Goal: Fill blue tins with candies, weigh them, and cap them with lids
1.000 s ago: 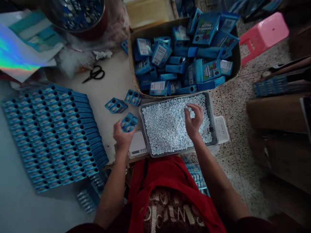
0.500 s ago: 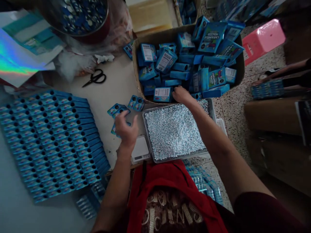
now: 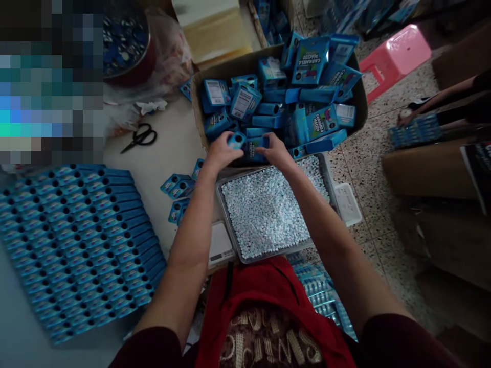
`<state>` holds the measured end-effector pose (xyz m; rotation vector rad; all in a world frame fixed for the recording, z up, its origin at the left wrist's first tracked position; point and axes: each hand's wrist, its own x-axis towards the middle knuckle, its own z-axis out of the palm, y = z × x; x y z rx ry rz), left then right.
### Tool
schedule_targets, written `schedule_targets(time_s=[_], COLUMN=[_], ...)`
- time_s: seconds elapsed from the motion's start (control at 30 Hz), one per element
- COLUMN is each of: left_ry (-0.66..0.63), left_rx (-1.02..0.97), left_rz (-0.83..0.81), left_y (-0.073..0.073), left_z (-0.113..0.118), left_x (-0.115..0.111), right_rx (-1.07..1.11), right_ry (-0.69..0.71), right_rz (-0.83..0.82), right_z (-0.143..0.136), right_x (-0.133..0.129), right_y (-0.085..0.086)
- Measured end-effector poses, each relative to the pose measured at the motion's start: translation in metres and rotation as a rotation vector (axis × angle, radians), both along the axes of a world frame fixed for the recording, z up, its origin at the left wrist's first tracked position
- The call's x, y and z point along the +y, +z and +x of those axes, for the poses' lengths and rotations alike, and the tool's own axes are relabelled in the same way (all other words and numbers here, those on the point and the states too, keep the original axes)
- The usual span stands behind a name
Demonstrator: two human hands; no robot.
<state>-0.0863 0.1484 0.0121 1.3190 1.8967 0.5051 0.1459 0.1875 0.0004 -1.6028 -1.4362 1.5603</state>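
Both hands are at the near edge of a cardboard carton (image 3: 199, 105) heaped with blue Caramelo Macizo boxes (image 3: 310, 60), at 12 o'clock from the tray (image 3: 232, 236) of pale blue and white pellets (image 3: 272, 212). The left hand (image 3: 217, 153) has its thumb and fingers clamped about a small blue box (image 3: 237, 140) with a dark round opening. The right hand (image 3: 279, 154) has thumb and fingertips near together at another printed box (image 3: 253, 148), just to its 9 o'clock; whether they grip it cannot be told.

Measured from the tray, a white digital scale (image 3: 219, 240) sits at 8 o'clock, ranked rows of holed blue boxes (image 3: 76, 245) lie near 9, and a few loose blue boxes (image 3: 178, 186) rest on the bench (image 3: 178, 120) between 9 and 10. Black-handled scissors (image 3: 141, 137) lie open at 10 o'clock. At 2 o'clock, a co-worker's hand (image 3: 404, 118) touches blue packs (image 3: 416, 131) on a closed cardboard box (image 3: 425, 166)
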Motion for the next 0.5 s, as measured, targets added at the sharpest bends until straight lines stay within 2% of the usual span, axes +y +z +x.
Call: schedule_targets(time_s=[0.07,0.1,0.2,0.27,0.33,0.5], left_ry=[0.167,0.217,0.219,0.191,0.179,0.214], left_rx=[-0.148,-0.196,-0.161,-0.112,-0.128,-0.230], left_rz=[0.120,0.183,0.345,0.420,0.470,0.476], left_y=[0.010,0.016,0.031,0.038,0.040,0.023], left_z=[-0.023,-0.030,-0.033,-0.018,0.007,0.067], left_x=[-0.012,-0.021,-0.056,-0.083,-0.107,-0.146], right_rx=[0.040,0.132,0.480,0.633,0.724,0.821], right_ry=[-0.002,-0.014,-0.084,-0.195,-0.272,-0.343], right_rz=[0.104,0.116,0.030,-0.077,-0.177,-0.303], right_z=[0.018,0.028,0.049,0.056,0.057,0.053], right_x=[-0.019,-0.031,-0.078,-0.113,-0.145,-0.199], right_y=[0.016,0.024,0.040,0.038,0.028,-0.006])
